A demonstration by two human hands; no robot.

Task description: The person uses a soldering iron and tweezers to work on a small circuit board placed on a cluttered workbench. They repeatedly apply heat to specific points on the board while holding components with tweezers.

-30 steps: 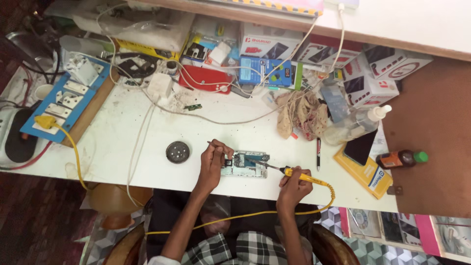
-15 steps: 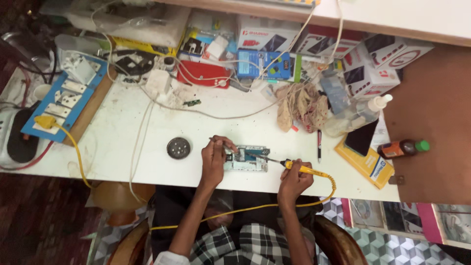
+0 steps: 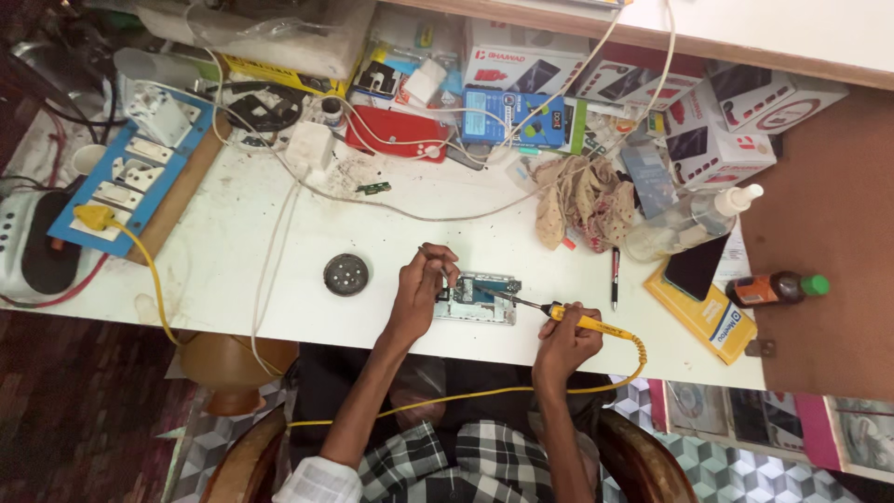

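Note:
An opened phone [image 3: 477, 300] lies on the white table [image 3: 279, 270] near its front edge, circuit side up. My right hand [image 3: 564, 341] grips a yellow-handled soldering iron [image 3: 559, 316], and its tip reaches left onto the phone's board. My left hand [image 3: 423, 285] rests at the phone's left end, pinching a thin tool or wire [image 3: 434, 251] that points down at the same spot. The iron's yellow cord [image 3: 466, 397] loops down across my lap.
A small round dark tin [image 3: 346, 275] sits left of the phone. A blue socket board [image 3: 121, 177] is at far left. Boxes, a red case [image 3: 396, 135], cables and a crumpled cloth [image 3: 579, 200] crowd the back. A pen [image 3: 614, 278], clear bottle [image 3: 689, 222] and brown bottle [image 3: 773, 289] lie right.
Both hands stay on the phone with the iron tip on the board. Only the view has shifted slightly; the hands sit a little lower in frame.

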